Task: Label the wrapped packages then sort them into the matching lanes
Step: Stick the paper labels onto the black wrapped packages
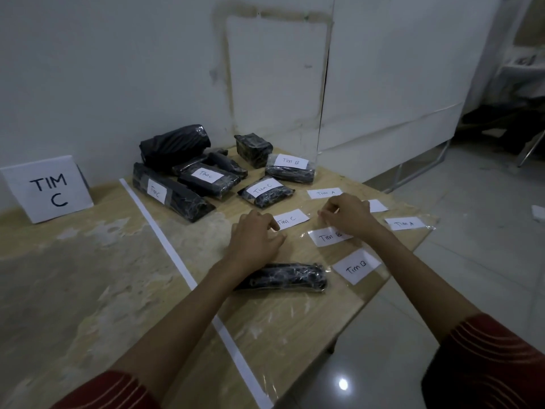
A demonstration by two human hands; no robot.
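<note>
Table (88,276): wood; white strip (165,240) runs 11 to 5 o'clock; sign (48,188) at 9.
Package (292,276): unlabelled, at 6 o'clock of both hands, partly under left wrist, ungripped.
Left hand (255,240): fingers curled, tips at Tim C label (293,219); hold unclear.
Right hand (349,215): 3 o'clock of that label, fingertips pinching clear tape (313,214).
Pile (206,178): 12 o'clock.

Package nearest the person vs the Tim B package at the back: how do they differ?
The near package carries no label; the Tim B package has a white handwritten slip on top. The near package lies apart at the front of the table; the Tim B package sits at the back, close to other packages. Both are black bundles under shiny clear wrap.
</note>
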